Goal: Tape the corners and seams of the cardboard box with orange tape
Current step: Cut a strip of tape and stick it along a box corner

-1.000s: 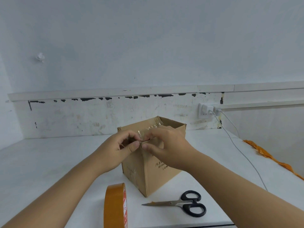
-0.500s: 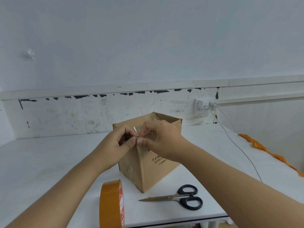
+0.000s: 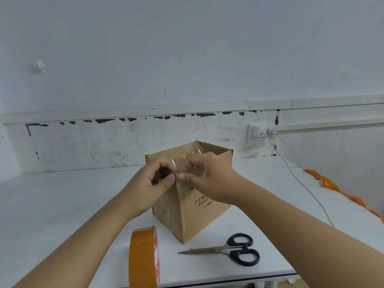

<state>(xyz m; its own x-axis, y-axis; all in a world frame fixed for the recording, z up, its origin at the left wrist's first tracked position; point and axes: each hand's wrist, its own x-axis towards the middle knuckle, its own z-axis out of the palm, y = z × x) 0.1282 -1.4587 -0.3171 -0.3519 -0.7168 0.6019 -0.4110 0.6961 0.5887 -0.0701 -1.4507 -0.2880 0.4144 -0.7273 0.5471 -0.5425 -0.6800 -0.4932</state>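
1. Two bare hands meet at the near top corner of the open brown cardboard box (image 3: pixel 178 213), which stands upright on the white surface (image 3: pixel 62 204) with one vertical edge turned toward the camera.
2. Left hand (image 3: pixel 151 183): the forearm comes up from the lower left, fingers curled over the box's top corner, thumb pressed against the corner from the left. Its grip is closed, pinching the corner, where glossy tape covers the cardboard.
3. Right hand (image 3: pixel 205 177): the forearm comes in from the lower right, knuckles arched over the box rim, thumb tip meeting the left thumb at the same corner. Its grip is likewise pinched on the box corner.
4. A strip of shiny tape runs down the near vertical edge of the box below the thumbs.
5. A roll of orange tape (image 3: pixel 144 258) stands on its edge on the surface, in front of the box and slightly to its left, near but not touching.
6. Black-handled scissors (image 3: pixel 226 249) lie flat in front of the box to its right, closed blades pointing toward the roll.
7. Crumpled orange tape scraps (image 3: pixel 336 190) lie along the surface's edge, well to the right of the box.
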